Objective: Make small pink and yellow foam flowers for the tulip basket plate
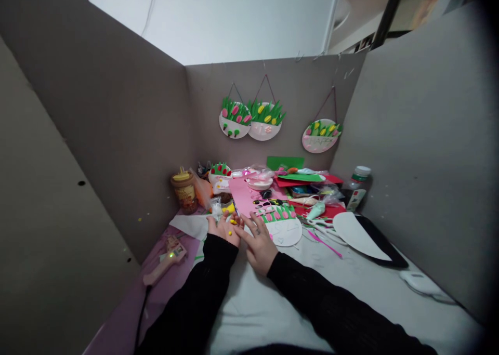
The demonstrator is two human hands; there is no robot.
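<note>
My left hand (225, 230) lies palm up, fingers apart and slightly curled, with small yellow pieces (230, 233) resting on its palm and near its fingers. Over its fingertips reaches my right hand (257, 243), palm down with fingers spread, a ring on one finger; its fingertips are at the edge of the left palm, and I see nothing held in it. Just beyond the right hand lies a white paper plate (286, 232) with green paper grass and pink tulip shapes along its upper part.
A pink glue gun (166, 266) with a lit green light lies at left, its cord running forward. Scissors (325, 227), a pink strip (324, 244) and a cut white plate (360, 235) lie right. Behind are a brown cup (184, 193), coloured paper and a bottle (358, 181). Grey panels surround the table.
</note>
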